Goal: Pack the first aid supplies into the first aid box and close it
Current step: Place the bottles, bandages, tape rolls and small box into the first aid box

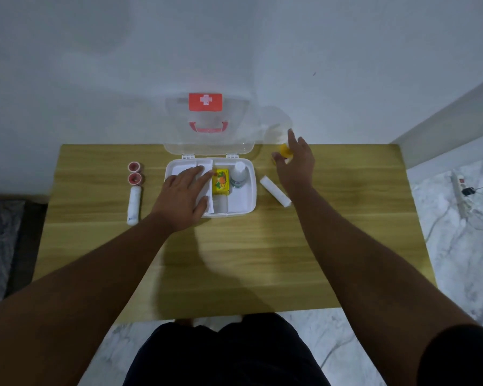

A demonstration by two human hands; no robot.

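The white first aid box (251,190) stands open at the back of the wooden table (234,260), its clear lid (207,143) with a red cross upright against the wall. Inside lie a yellow packet (221,181), a white bottle (239,174) and white pads (179,169). My left hand (183,196) rests flat, fingers apart, on the pads in the left compartment. My right hand (294,160) is to the right of the box, fingers around a small yellow item (285,149); how firmly it grips is unclear. A white bandage roll (275,190) lies beside the box.
Left of the box lie two red tape rolls (135,172) and another white bandage roll (133,201). A power strip and cables (463,190) lie on the marble floor to the right. The wall is right behind the table.
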